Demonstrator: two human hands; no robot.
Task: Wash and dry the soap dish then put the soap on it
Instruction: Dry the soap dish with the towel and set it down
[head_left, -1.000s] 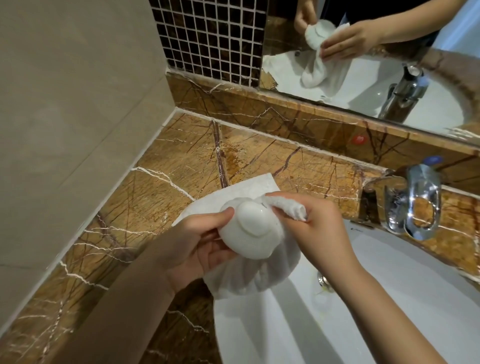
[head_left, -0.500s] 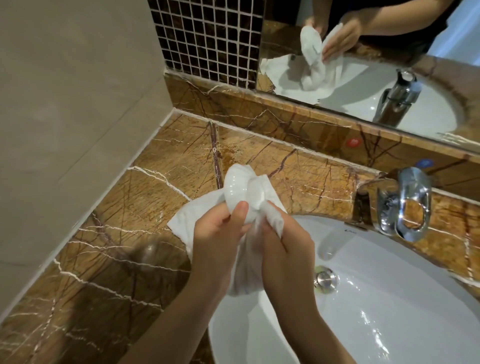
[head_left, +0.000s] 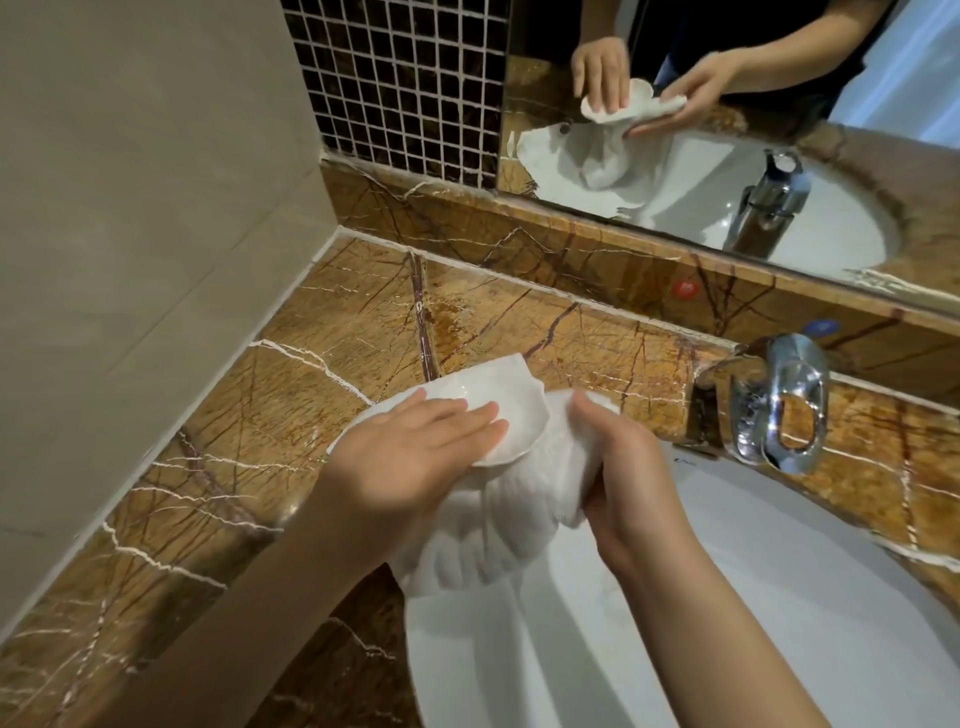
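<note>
At centre, left grip (head_left: 415, 457): fingers straight, pressing flat on soap dish (head_left: 519, 410).
Right grip (head_left: 623, 483): curled round bunched towel (head_left: 498, 525) beneath dish.
Soap dish: above tabletop (head_left: 311, 415) edge, 9 o'clock of tap (head_left: 779, 410).
Sink (head_left: 753, 597): 5 o'clock of dish.

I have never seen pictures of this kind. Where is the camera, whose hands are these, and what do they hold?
There is no machine here: a person works with bare hands, and the camera sits on the person's head, looking down. So the arms come in from the bottom edge. The left hand lies flat, fingers straight, on a white soap dish. The right hand grips a white towel bunched under and beside the dish; it looks like drying. Below them is a white sink, with a shiny tap behind it, set in a brown marble counter. The mirror at the top shows the same hands from the front.
</note>
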